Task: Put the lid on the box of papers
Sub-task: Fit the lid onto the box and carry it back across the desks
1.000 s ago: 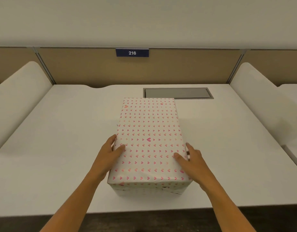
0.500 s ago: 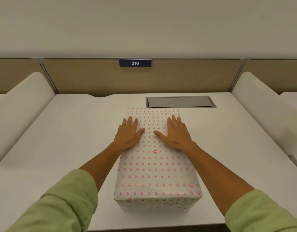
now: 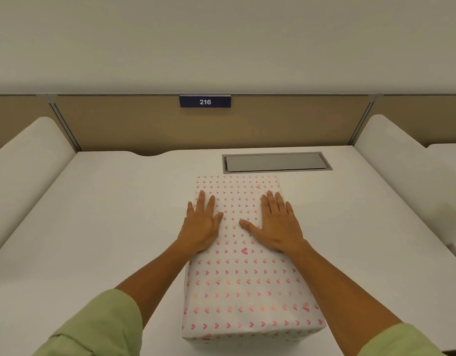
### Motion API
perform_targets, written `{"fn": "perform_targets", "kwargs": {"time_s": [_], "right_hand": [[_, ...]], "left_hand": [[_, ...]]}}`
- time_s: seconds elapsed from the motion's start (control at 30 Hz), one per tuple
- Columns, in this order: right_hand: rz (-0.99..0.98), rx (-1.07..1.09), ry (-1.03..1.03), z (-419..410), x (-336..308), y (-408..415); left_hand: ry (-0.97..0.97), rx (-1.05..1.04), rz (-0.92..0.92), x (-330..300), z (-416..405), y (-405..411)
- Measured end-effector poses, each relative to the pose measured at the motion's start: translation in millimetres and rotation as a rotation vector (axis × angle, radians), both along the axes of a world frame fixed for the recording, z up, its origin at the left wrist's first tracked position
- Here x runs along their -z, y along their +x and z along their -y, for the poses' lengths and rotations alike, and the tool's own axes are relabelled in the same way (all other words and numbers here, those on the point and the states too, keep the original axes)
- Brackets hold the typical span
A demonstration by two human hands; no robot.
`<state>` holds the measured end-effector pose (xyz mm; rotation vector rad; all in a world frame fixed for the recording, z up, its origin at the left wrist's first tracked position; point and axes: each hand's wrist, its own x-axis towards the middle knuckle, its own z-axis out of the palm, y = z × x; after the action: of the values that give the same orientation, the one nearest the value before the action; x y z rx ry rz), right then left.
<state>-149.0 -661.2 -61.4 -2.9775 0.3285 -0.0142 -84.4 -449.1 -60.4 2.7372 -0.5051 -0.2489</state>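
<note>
A long white lid patterned with small pink hearts sits on top of the box, covering it fully; only a thin strip of the box shows under the lid's near edge. The papers inside are hidden. My left hand lies flat, palm down, on the lid's left edge in its far half. My right hand lies flat on the lid's right side at the same depth. Fingers of both hands are spread and point away from me. Neither hand grips anything.
The box stands mid-desk on a white desk. A grey cable hatch is set into the desk just behind it. Rounded white side dividers rise left and right. A tan back panel carries a blue sign "216".
My hands left the lid's near corners, went to its far half, and have now slid apart toward the left and right edges. The lid and box stay in place.
</note>
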Motion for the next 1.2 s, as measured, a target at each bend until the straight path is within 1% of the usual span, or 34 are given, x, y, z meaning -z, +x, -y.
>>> {"fn": "perform_targets", "kwargs": {"time_s": [0.1, 0.3, 0.37, 0.4, 0.5, 0.57, 0.63, 0.7, 0.77, 0.8, 0.87, 0.97, 1.07, 1.2], "right_hand": [[0.004, 0.004, -0.003, 0, 0, 0], [0.036, -0.002, 0.046, 4, -1, -2], [0.057, -0.008, 0.116, 6, -4, -4], [0.079, -0.002, 0.175, 8, -6, -6], [0.175, 0.060, 0.440, 12, -14, -13], [0.191, 0.119, 0.656, 17, -20, -20], [0.145, 0.219, 0.937, 26, -21, -33], [0.063, 0.338, 1.247, 31, -17, -52], [-0.053, 0.395, 1.482, 36, -9, -71], [-0.105, 0.398, 1.556, 37, -5, -79], [-0.160, 0.391, 1.637, 37, 3, -87], [-0.183, 0.360, 1.684, 36, 4, -91], [-0.198, 0.365, 1.682, 32, 1, -91], [-0.206, 0.379, 1.670, 30, -3, -91]], "left_hand": [[-0.052, -0.008, 0.004, 2, 0, 1], [-0.260, -0.081, -0.003, -2, -3, -2], [-0.396, -0.177, -0.094, -7, -6, -5], [-0.487, -0.238, -0.173, -8, -9, -7], [-0.719, -0.427, -0.478, -11, -22, -20], [-0.854, -0.491, -0.671, -9, -32, -30], [-0.980, -0.488, -0.820, -1, -39, -37], [-1.045, -0.506, -0.922, 4, -45, -44], [-1.059, -0.514, -0.968, 8, -46, -50], [-1.053, -0.516, -0.978, 9, -46, -52], [-1.022, -0.538, -0.962, 9, -47, -53], [-0.931, -0.579, -0.854, 3, -45, -52], [-0.853, -0.615, -0.756, -2, -43, -54], [-0.804, -0.638, -0.723, -12, -38, -61]]}}
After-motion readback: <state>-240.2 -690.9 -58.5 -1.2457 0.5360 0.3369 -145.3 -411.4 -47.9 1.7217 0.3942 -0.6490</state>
